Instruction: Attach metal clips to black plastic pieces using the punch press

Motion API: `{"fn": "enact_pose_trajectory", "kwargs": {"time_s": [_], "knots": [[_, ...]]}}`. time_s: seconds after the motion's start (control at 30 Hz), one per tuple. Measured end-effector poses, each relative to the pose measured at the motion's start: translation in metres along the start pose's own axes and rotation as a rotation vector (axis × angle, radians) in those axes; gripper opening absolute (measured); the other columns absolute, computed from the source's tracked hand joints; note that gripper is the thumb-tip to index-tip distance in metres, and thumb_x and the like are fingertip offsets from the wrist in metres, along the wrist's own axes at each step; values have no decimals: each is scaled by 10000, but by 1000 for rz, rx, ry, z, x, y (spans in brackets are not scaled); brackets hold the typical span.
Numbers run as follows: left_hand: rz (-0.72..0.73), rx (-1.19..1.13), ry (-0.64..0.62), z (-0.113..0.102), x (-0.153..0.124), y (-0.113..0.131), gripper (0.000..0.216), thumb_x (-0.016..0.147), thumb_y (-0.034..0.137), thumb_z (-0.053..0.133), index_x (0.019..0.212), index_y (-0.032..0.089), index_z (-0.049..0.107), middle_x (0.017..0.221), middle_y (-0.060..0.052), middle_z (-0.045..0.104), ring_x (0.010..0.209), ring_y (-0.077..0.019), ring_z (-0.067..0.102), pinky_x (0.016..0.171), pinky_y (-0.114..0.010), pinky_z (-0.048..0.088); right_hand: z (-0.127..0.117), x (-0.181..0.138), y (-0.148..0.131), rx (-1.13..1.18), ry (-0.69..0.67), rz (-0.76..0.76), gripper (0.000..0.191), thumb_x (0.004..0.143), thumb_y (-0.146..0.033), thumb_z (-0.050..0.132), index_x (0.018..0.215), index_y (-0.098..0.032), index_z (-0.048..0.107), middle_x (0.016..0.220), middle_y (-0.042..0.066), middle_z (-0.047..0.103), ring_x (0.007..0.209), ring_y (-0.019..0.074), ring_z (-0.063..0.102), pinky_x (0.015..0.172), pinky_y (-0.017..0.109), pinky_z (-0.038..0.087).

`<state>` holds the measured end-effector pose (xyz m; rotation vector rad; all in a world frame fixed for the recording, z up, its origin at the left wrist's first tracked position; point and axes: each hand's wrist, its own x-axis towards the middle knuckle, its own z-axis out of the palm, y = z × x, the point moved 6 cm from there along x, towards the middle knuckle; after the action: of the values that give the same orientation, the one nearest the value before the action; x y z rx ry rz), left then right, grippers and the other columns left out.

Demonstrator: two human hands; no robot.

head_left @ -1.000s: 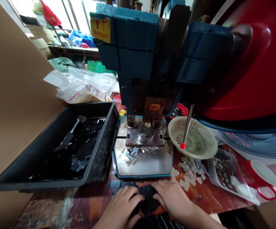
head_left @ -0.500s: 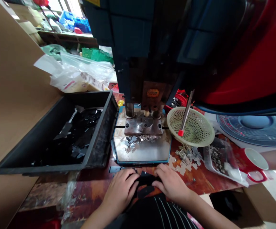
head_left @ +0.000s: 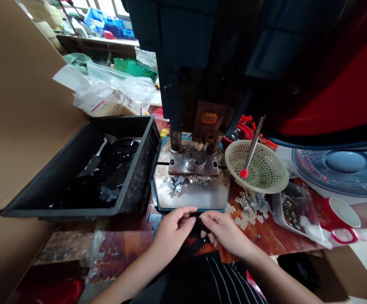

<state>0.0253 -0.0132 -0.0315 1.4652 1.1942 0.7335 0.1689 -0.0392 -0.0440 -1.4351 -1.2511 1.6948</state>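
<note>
At the table's front edge, my left hand (head_left: 175, 230) and my right hand (head_left: 224, 230) are close together. Their thumbs and fingers pinch dark, flat black pieces (head_left: 197, 224), partly hidden by the fingers; how many, I cannot tell. Just beyond my hands is the metal base plate (head_left: 207, 198) of a press (head_left: 183, 55). A steel die block (head_left: 177, 164) sits on it. Small cut metal pieces (head_left: 177, 184) lie scattered in front of the die. A strip-like dark piece (head_left: 154, 218) rests on the table left of my left hand.
A deep black bin (head_left: 135, 185) with dark sheet pieces stands left. To the right are a pale basket (head_left: 229, 166) with a red-tipped rod (head_left: 253, 145), a heap of metal pieces (head_left: 255, 210), a plastic tray (head_left: 277, 215) of small parts and a red mug (head_left: 338, 215).
My hands have come closer together and lifted slightly toward the press, the black pieces now between their fingertips. The camera view has shifted a little.
</note>
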Motion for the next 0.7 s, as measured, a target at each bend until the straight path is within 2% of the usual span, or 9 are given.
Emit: {"fn": "enact_pose_trajectory", "kwargs": {"time_s": [0.1, 0.2, 0.33, 0.5, 0.6, 0.7], "knots": [[-169, -241, 66, -7, 5, -1, 208, 767, 278, 581, 930, 164, 643, 746, -12, 666, 682, -153, 620, 652, -265, 505, -2, 1, -9, 173, 3, -9, 458, 840, -571, 479, 934, -140, 601, 649, 17, 640, 430, 77, 501, 437, 205, 409], [-264, -389, 95, -11, 7, 3, 247, 742, 286, 616, 947, 153, 650, 744, -15, 678, 660, -136, 620, 627, -241, 500, -4, 2, -16, 286, 5, -19, 460, 828, -545, 532, 1004, -126, 606, 653, 29, 658, 458, 89, 552, 454, 205, 442], [-300, -453, 132, -15, 7, 8, 278, 743, 283, 630, 976, 137, 671, 729, -30, 684, 646, -123, 611, 607, -219, 491, -4, 4, -19, 374, 2, -15, 438, 830, -519, 556, 995, -119, 624, 627, 40, 668, 449, 88, 564, 444, 189, 437], [-277, -543, 142, -16, 7, 5, 225, 749, 274, 650, 945, 167, 679, 769, -18, 690, 659, -110, 617, 634, -206, 487, -6, 6, -19, 412, 35, -15, 391, 826, -486, 585, 990, -136, 640, 606, 27, 666, 455, 86, 564, 453, 185, 434], [-238, -643, 94, -14, 8, 6, 159, 730, 224, 661, 876, 173, 693, 848, -22, 698, 773, -128, 637, 757, -224, 487, -15, 4, -23, 273, 149, -112, 284, 811, -409, 629, 962, -172, 669, 726, 33, 692, 604, 114, 622, 592, 233, 506], [-238, -737, 63, -12, 9, 10, 187, 670, 119, 645, 839, 168, 706, 944, -35, 700, 867, -139, 628, 813, -218, 468, -25, -2, -38, -116, 326, -364, 186, 836, -284, 598, 987, -220, 687, 904, 50, 701, 825, 168, 647, 765, 310, 522]]}}
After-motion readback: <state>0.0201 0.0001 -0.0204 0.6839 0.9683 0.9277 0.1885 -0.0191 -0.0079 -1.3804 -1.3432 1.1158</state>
